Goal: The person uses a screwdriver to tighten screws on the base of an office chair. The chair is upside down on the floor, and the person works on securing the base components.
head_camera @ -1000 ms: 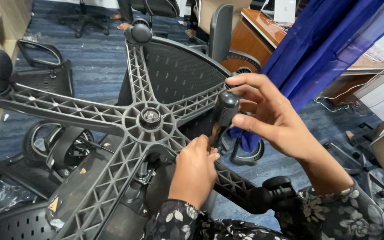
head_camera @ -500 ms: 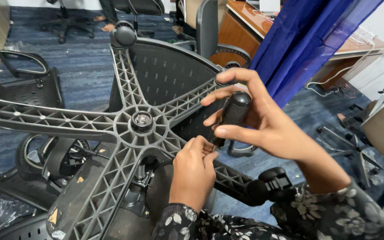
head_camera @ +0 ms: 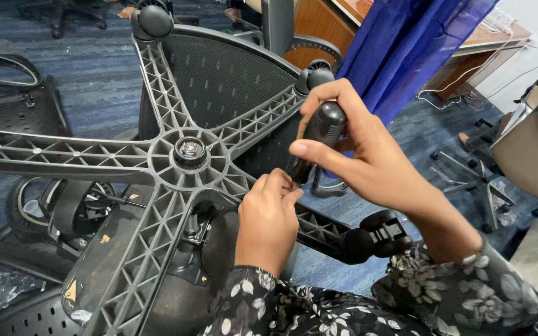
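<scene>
An upturned office chair lies before me, its grey ribbed five-arm star base [head_camera: 157, 155] facing up with a metal hub [head_camera: 189, 150] at its middle. My right hand [head_camera: 368, 165] grips the black ribbed handle of a screwdriver [head_camera: 319, 137], angled down and left. My left hand [head_camera: 269, 218] pinches at the tool's tip, right above the base arm that runs to the lower right. What the fingertips hold is hidden. Black casters sit on arm ends at the top [head_camera: 152, 20], upper right [head_camera: 316, 76] and lower right [head_camera: 378, 235].
The chair's black mesh back [head_camera: 225, 74] stands behind the base. Loose armrests [head_camera: 14, 93] and chair parts lie on the blue carpet at left. A blue curtain [head_camera: 400, 43] and a wooden desk [head_camera: 481, 46] are at upper right, another chair base [head_camera: 474, 180] at right.
The view has shifted down and right, so the base sits higher and further left. My right hand has closed more tightly round the screwdriver handle; my left hand stays at its tip.
</scene>
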